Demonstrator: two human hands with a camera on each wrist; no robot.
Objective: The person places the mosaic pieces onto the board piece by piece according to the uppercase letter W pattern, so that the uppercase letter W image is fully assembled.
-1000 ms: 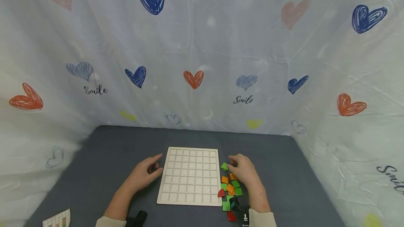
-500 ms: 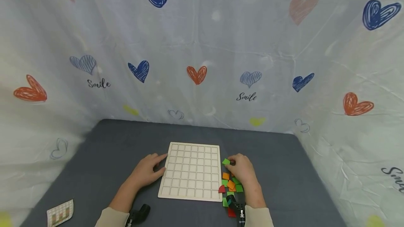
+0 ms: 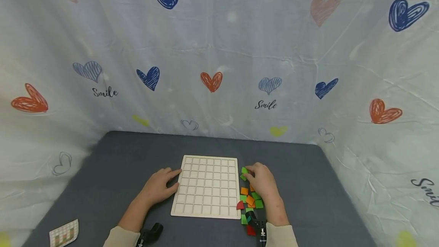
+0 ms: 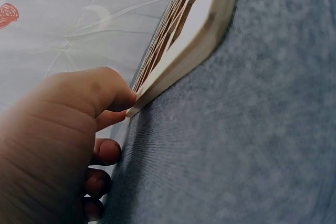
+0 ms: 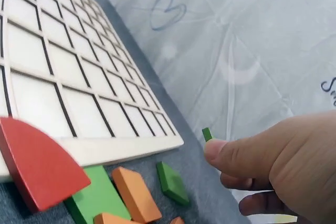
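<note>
A pale wooden board (image 3: 207, 186) with a grid of square recesses lies flat on the table. My left hand (image 3: 159, 186) rests at its left edge; in the left wrist view the thumb touches the board's rim (image 4: 181, 59), and the other fingers hold nothing. Beyond the right edge, my right hand (image 3: 263, 180) pinches a small green tile (image 5: 207, 133) between thumb and fingers, with only a corner showing in the right wrist view. Another green tile (image 5: 172, 183) lies on the cloth near that hand.
Orange tiles (image 5: 135, 192), several green ones and a red quarter-round piece (image 5: 42, 163) cluster along the board's right side. A red piece (image 3: 251, 230) lies nearest me. A patterned card (image 3: 64, 233) is at the front left. A heart-printed curtain surrounds the table (image 3: 291, 163).
My right hand has moved slightly up beside the board with a green tile between its fingers. My left hand has come in to touch the board's left edge.
</note>
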